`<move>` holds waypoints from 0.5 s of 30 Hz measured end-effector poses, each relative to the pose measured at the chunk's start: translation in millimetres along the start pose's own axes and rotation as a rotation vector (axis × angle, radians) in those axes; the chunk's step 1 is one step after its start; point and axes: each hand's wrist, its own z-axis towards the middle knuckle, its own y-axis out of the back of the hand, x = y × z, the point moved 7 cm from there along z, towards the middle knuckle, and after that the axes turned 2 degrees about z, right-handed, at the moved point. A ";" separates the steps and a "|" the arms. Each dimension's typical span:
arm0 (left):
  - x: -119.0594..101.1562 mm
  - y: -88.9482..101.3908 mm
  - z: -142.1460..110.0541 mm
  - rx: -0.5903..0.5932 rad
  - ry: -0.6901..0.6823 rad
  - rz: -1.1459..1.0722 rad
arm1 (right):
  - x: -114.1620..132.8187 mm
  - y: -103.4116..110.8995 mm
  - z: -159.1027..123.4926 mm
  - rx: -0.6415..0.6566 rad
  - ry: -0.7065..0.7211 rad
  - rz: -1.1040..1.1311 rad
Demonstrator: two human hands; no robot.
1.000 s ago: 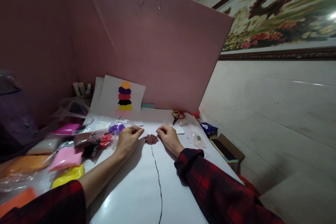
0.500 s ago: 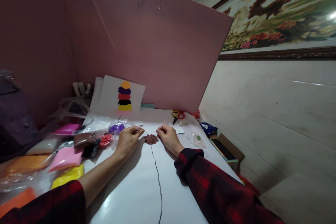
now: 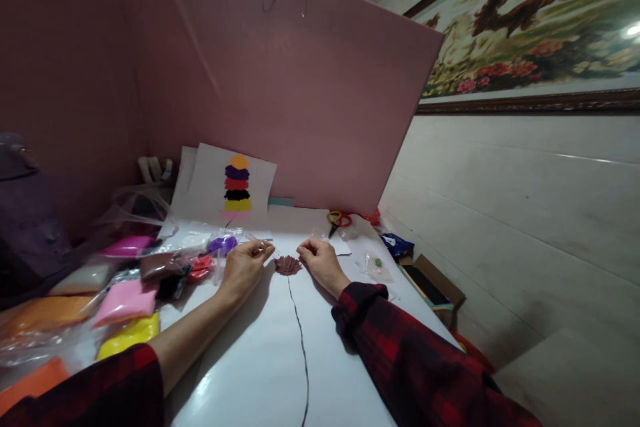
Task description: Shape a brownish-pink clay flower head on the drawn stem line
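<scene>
The brown clump (image 3: 288, 265) lies on the white tabletop (image 3: 345, 380), between the two hands, at the top of a thin dark line (image 3: 302, 340). It looks like clay, so I think it is light, soft and easy to squash, with a bumpy rim that could tear. Holding it gently by its two sides seems best. The left hand (image 3: 245, 265) pinches a thin see-through thing (image 3: 257, 240) just beside the clump. The right hand (image 3: 321, 263) has its thumb and finger pressed together near the other side; I cannot tell if they hold anything. Bags (image 3: 127, 300) crowd the left, and scissors (image 3: 335, 221) lie past the right hand. The tabletop's right edge slants close by, so there is more room to move toward the person.
</scene>
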 end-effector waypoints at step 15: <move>-5.4 0.8 -2.2 -0.016 -0.043 -0.041 | 2.9 0.5 -0.3 0.003 0.001 -0.018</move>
